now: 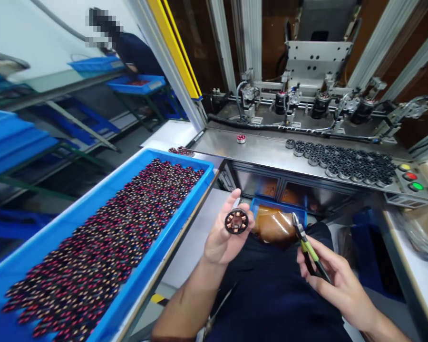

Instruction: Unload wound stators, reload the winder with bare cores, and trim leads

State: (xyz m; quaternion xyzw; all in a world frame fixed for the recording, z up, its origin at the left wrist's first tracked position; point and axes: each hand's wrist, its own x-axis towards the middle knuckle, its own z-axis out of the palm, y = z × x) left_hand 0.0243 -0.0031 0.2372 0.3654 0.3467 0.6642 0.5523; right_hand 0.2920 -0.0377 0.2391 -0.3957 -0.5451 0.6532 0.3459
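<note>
My left hand [218, 244] is raised in front of my body, its fingers closed around a motor stator [228, 222]. The stator is a black ring with copper windings inside, and its open face is turned toward me. In my right hand [337, 280] is a pair of cutting pliers [311, 251] with green and black handles. Their metal jaws point up and left, apart from the stator. To the left, a long blue tray [160, 237] holds a thick layer of similar stators [107, 237], many showing red and copper parts.
Ahead, a machine's metal ledge [260, 151] carries one red-topped stator [241, 138] and several rows of black-and-silver parts [342, 161]. Push buttons [411, 176] sit at its right end. Below is a blue bin [301, 216] with brown film [274, 225]. A person [133, 52] works at the back left.
</note>
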